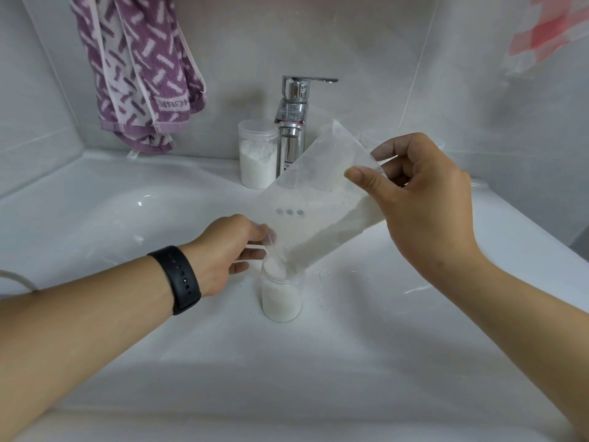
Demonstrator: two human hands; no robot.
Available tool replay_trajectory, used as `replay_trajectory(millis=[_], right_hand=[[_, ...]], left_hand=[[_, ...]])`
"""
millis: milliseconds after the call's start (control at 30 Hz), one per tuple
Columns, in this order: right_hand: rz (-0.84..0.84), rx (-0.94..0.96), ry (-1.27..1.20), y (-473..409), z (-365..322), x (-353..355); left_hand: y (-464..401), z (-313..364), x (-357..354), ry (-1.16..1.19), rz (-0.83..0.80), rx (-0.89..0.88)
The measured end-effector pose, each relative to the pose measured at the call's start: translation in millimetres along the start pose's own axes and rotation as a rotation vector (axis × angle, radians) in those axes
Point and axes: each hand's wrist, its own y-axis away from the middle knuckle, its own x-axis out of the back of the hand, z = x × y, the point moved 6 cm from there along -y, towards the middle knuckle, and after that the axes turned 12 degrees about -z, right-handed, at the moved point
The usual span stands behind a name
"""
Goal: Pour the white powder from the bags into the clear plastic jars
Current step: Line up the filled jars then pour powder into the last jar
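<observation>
A clear plastic bag (318, 205) of white powder is tilted over an open clear jar (281, 298) that stands in the white sink basin (127, 330). The bag's lower open corner sits at the jar's mouth, and the jar is mostly full of powder. My left hand (229, 250) pinches the bag's lower edge beside the jar mouth. My right hand (417, 199) grips the bag's raised upper end between thumb and fingers. A second clear jar (258, 154), lidded and about half full of powder, stands on the sink ledge to the left of the tap.
A chrome tap (293, 122) rises behind the bag at the back of the sink. A purple patterned towel (140, 74) hangs on the wall at upper left. A few powder specks (323, 275) lie in the basin right of the jar. Tiled walls enclose the sink.
</observation>
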Motion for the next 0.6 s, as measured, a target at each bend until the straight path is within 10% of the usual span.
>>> replay_trajectory(millis=[600], right_hand=[[-0.175,-0.329,0.178,-10,20,8]], left_hand=[[15,8,3,0.063,0.007,0.003]])
